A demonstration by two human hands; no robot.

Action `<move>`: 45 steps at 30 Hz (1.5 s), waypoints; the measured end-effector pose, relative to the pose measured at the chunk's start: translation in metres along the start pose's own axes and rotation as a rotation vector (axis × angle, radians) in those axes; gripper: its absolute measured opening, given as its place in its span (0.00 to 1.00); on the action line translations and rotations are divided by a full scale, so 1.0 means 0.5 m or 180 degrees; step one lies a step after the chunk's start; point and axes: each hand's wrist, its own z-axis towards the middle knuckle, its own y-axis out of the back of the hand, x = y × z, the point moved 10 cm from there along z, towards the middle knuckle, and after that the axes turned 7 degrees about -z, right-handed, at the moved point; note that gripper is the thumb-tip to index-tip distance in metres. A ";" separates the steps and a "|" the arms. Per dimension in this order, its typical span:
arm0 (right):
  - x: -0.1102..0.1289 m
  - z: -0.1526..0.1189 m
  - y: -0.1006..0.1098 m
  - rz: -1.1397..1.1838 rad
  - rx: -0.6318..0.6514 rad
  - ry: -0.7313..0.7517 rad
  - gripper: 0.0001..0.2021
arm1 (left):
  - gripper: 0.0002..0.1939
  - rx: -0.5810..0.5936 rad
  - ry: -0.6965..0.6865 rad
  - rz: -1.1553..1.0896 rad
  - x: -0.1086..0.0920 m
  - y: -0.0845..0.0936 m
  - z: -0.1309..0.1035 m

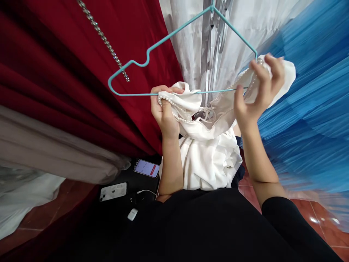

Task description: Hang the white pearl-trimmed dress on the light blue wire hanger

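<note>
A light blue hanger point(174, 33) hangs in front of me, its hook cut off by the top edge. A white garment point(208, 160) with pearl-beaded edges gathers below it. One end of the garment is around the hanger's right corner, beside my right hand point(259, 89), whose fingers are bent and spread at the beaded edge. My left hand point(166, 109) pinches the garment's other beaded end against the hanger's lower bar, with the thumb in front.
Red fabric point(136, 32) hangs at the left and blue tulle point(308, 98) at the right. Behind the hanger are white drapes point(185, 47) and metal bars. Two phones point(147, 168) point(113, 191) and a small white case point(132, 214) lie on a black surface at lower left.
</note>
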 end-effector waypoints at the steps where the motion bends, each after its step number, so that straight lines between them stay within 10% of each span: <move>1: -0.023 0.016 0.006 -0.0043 -0.0044 -0.0062 0.21 | 0.08 -0.0003 0.0002 0.0023 -0.002 0.001 0.001; 10: -0.167 0.116 0.047 0.0057 0.0109 -0.0940 0.13 | 0.11 -0.0017 -0.0083 0.0158 -0.008 0.017 0.013; 21: -0.197 0.112 0.007 0.0365 0.0485 -0.1545 0.18 | 0.16 0.0021 -0.0079 0.0401 -0.017 0.022 0.020; 28: -0.257 0.037 0.015 -0.0222 0.1582 -0.1902 0.19 | 0.17 0.0149 0.0070 0.0337 0.000 0.025 0.018; 35: -0.077 -0.007 0.002 0.0164 0.2949 -0.0576 0.10 | 0.18 0.0015 0.0425 0.0322 0.028 0.021 0.001; 39: 0.049 0.022 0.003 0.0899 0.2187 0.0065 0.15 | 0.19 -0.0068 0.0414 0.0382 0.027 0.015 -0.003; 45: 0.074 -0.011 -0.052 0.0888 0.1709 0.0120 0.20 | 0.14 0.0092 0.0561 0.0280 0.048 0.014 -0.023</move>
